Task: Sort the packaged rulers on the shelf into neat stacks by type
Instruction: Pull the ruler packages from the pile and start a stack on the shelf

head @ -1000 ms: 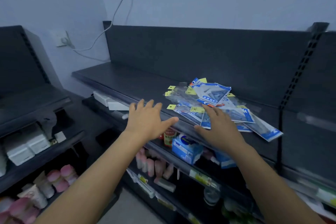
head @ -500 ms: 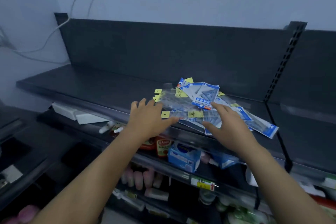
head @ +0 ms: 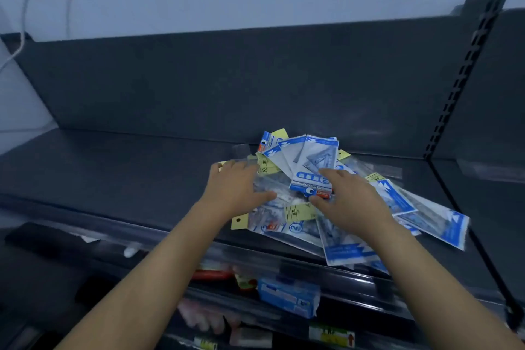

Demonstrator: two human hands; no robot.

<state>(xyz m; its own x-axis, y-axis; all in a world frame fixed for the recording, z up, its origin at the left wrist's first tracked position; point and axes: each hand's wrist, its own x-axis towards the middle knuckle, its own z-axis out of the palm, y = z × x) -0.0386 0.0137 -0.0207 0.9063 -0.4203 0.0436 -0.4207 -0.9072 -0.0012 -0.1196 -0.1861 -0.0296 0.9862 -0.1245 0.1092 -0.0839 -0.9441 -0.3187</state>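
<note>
The left hand [head: 235, 187] is laid flat, fingers straight & spread, on the see-through plastic ruler packs w/ yellow paper tags [head: 284, 199] at the left side of the heap. Nothing is gripped by it. The right hand [head: 352, 202] is set on the blue-and-white flat ruler pack [head: 312, 179] on top, fingers over it, thumb at its near edge. Whether that pack is pinched or only touched can't be told.

All the packs are mixed in one messy heap of packaged rulers [head: 335, 224] on the dark grey metal shelf [head: 127, 173], close to its front edge. No neat stacks are seen yet, so the sorting is prob. just at its start.

What could go wrong:
- **Heap spread wider:** the packs look slick & lie criss-cross. If one is pulled from low down, the ones on top may be dragged along.
- **Packs knocked off:** a few blue-edged packs [head: 349, 256] reach to the shelf's front edge, maybe past it. W/ a small push they could be knocked down onto the goods below, e.g. the blue box [head: 287, 295].
- **Types mixed up:** the see-through packs look much alike.
- **Tags hurt:** yellow tags could be bent or torn if caught.
</note>
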